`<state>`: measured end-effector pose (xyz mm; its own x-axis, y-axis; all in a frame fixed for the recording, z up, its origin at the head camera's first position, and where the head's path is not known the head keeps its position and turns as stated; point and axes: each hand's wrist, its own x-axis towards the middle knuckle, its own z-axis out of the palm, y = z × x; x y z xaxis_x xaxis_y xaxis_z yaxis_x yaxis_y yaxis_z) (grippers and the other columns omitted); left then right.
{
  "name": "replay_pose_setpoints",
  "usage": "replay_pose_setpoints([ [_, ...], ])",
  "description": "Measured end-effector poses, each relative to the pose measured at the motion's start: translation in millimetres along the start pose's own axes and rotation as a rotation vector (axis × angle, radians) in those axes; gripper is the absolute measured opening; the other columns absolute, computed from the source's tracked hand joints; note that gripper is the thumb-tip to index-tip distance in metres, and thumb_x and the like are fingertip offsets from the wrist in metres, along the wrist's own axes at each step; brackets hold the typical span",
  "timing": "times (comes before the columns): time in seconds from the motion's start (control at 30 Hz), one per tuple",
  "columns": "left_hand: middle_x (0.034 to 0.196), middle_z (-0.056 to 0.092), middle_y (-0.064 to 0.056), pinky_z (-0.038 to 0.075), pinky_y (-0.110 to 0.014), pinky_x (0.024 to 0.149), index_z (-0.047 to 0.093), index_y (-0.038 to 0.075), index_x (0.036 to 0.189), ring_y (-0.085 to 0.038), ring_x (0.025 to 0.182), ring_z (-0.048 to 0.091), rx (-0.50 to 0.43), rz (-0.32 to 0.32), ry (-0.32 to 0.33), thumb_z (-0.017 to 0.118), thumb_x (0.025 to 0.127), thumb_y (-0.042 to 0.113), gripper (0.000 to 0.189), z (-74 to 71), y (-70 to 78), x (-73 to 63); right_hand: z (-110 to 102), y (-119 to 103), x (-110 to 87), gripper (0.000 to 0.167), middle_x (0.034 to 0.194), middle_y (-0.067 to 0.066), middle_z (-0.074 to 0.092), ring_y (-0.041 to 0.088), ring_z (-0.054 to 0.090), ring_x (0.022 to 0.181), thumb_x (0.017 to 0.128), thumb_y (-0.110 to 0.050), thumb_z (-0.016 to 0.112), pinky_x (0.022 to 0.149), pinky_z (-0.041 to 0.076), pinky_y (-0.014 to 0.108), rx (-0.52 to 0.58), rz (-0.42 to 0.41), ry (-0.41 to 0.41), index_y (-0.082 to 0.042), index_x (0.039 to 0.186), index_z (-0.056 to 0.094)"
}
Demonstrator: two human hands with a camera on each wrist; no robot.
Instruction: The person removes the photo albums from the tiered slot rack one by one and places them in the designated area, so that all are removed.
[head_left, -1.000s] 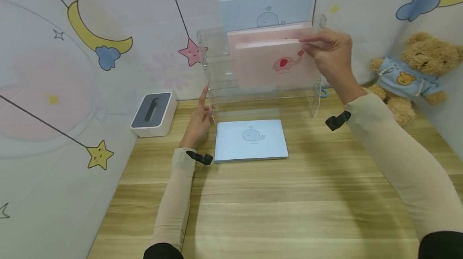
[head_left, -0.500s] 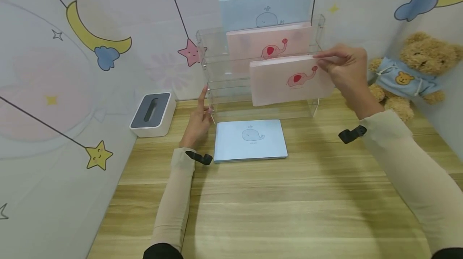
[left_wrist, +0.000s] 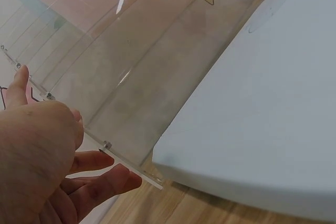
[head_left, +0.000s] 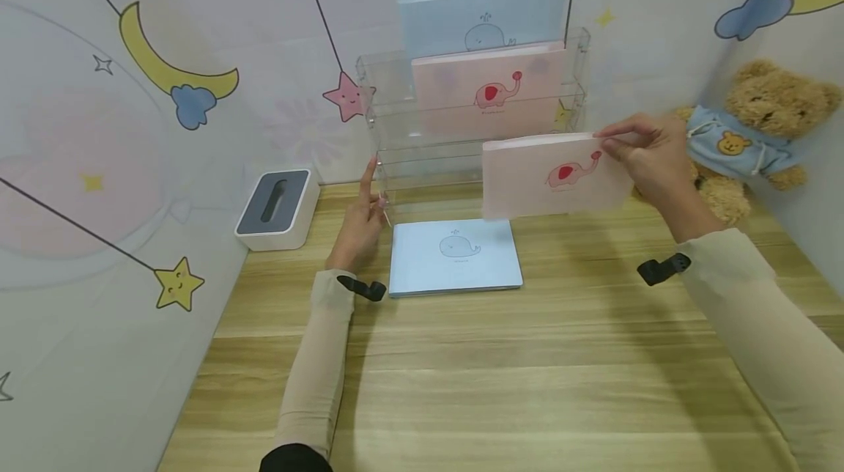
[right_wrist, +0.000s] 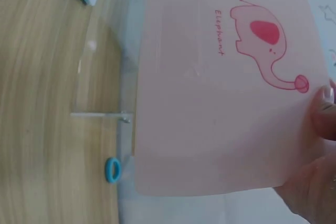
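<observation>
In the head view my right hand [head_left: 653, 164] pinches the upper right corner of a pink notebook [head_left: 521, 179], printed with a red elephant. It holds the notebook in the air before the clear acrylic rack [head_left: 428, 160]. The right wrist view shows the thumb on the notebook's face and the word "Elephant". My left hand [head_left: 359, 230] touches the rack's left side, its index finger extended along it. On the table in front of the rack lies a blue whale notebook [head_left: 455, 256]. Another pink notebook [head_left: 448, 83] and a blue one [head_left: 435, 21] stand in the upper tiers.
A white box with a grey top [head_left: 277, 208] stands at the left by the wall. To the right sits a teddy bear [head_left: 752, 135] in a blue top. A small blue ring [right_wrist: 112, 170] lies near the rack's right foot. The wooden table [head_left: 494, 384] extends in front.
My right hand has drawn the pink notebook out of the rack, moving it down and to the right. The pink notebook behind has come into fuller view. My left hand has stayed put.
</observation>
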<state>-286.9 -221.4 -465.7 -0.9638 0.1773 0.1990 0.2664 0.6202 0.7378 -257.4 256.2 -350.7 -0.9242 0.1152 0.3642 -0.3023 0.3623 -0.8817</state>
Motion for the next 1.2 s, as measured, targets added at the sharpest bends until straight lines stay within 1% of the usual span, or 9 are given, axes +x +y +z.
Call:
replay_pose_setpoints([
  [0.17, 0.121, 0.066, -0.021, 0.055, -0.043, 0.085, -0.002, 0.058, 0.167, -0.03, 0.091, 0.065, -0.001, -0.01, -0.008, 0.046, 0.115, 0.013, 0.084, 0.4, 0.4, -0.7, -9.6, 8.3, -8.9, 0.014, 0.091, -0.024, 0.075, -0.005, 0.075, 0.076, 0.098, -0.003, 0.075, 0.065, 0.06, 0.016, 0.006, 0.088, -0.012, -0.004, 0.108, 0.085],
  [0.33, 0.121, 0.065, -0.021, 0.055, -0.043, 0.085, -0.002, 0.061, 0.166, -0.03, 0.093, 0.064, -0.008, -0.011, -0.007, 0.047, 0.115, 0.012, 0.086, 0.4, 0.8, -1.2, -18.8, 14.9, -13.6, 0.014, 0.086, -0.027, 0.071, -0.004, 0.072, 0.074, 0.101, -0.007, 0.073, 0.063, 0.059, 0.017, -0.076, 0.158, -0.042, -0.008, 0.107, 0.085],
  [0.5, 0.119, 0.065, -0.02, 0.055, -0.043, 0.083, -0.002, 0.059, 0.167, -0.031, 0.093, 0.063, -0.009, 0.003, 0.002, 0.047, 0.115, 0.012, 0.085, -0.1, 0.4, -1.0, -27.3, 21.6, -14.7, 0.015, 0.082, -0.028, 0.069, 0.0, 0.067, 0.079, 0.101, -0.008, 0.071, 0.065, 0.057, 0.018, -0.139, 0.182, -0.072, -0.011, 0.103, 0.085],
  [0.6, 0.121, 0.065, -0.022, 0.055, -0.044, 0.083, 0.0, 0.052, 0.17, -0.031, 0.095, 0.065, -0.005, 0.02, 0.006, 0.049, 0.114, 0.012, 0.084, 0.1, -0.3, -0.9, -32.0, 25.2, -14.7, 0.019, 0.077, -0.029, 0.07, 0.0, 0.066, 0.079, 0.1, -0.006, 0.071, 0.066, 0.056, 0.018, -0.149, 0.191, -0.093, -0.018, 0.097, 0.086],
  [0.7, 0.124, 0.066, -0.023, 0.055, -0.044, 0.084, 0.001, 0.046, 0.171, -0.032, 0.098, 0.067, 0.007, 0.033, 0.007, 0.05, 0.114, 0.012, 0.082, 0.0, -1.1, -0.8, -36.0, 29.2, -14.4, 0.032, 0.076, -0.031, 0.068, -0.002, 0.065, 0.079, 0.1, -0.005, 0.071, 0.067, 0.055, 0.017, -0.161, 0.211, -0.117, -0.031, 0.088, 0.085],
  [0.83, 0.125, 0.066, -0.023, 0.055, -0.044, 0.084, 0.001, 0.045, 0.172, -0.033, 0.1, 0.067, 0.015, 0.038, 0.0, 0.05, 0.114, 0.012, 0.083, -0.3, -1.5, -0.3, -40.2, 34.2, -13.5, 0.047, 0.079, -0.032, 0.065, -0.003, 0.063, 0.081, 0.101, -0.005, 0.07, 0.069, 0.055, 0.017, -0.175, 0.26, -0.157, -0.047, 0.08, 0.078],
  [1.03, 0.121, 0.067, -0.023, 0.055, -0.044, 0.083, 0.0, 0.05, 0.17, -0.032, 0.095, 0.067, -0.002, 0.043, -0.002, 0.051, 0.113, 0.011, 0.086, -1.2, -2.5, 0.8, -46.0, 38.9, -10.9, 0.047, 0.084, -0.034, 0.061, -0.002, 0.061, 0.083, 0.103, -0.008, 0.07, 0.071, 0.054, 0.017, -0.199, 0.318, -0.229, -0.049, 0.08, 0.075],
  [1.13, 0.122, 0.066, -0.023, 0.055, -0.044, 0.083, 0.0, 0.051, 0.17, -0.032, 0.095, 0.067, -0.007, 0.041, -0.005, 0.05, 0.114, 0.013, 0.085, -1.3, -1.8, 0.5, -46.7, 44.6, -8.1, 0.044, 0.084, -0.033, 0.061, -0.002, 0.062, 0.082, 0.103, -0.009, 0.071, 0.072, 0.054, 0.018, -0.212, 0.349, -0.281, -0.047, 0.082, 0.076],
  [1.2, 0.123, 0.066, -0.023, 0.055, -0.043, 0.083, 0.0, 0.051, 0.17, -0.032, 0.095, 0.066, -0.007, 0.04, -0.004, 0.05, 0.114, 0.013, 0.084, -0.9, -1.7, 0.5, -46.7, 49.7, -7.1, 0.039, 0.084, -0.031, 0.062, -0.001, 0.062, 0.081, 0.103, -0.009, 0.071, 0.072, 0.055, 0.019, -0.209, 0.371, -0.312, -0.044, 0.085, 0.078],
])
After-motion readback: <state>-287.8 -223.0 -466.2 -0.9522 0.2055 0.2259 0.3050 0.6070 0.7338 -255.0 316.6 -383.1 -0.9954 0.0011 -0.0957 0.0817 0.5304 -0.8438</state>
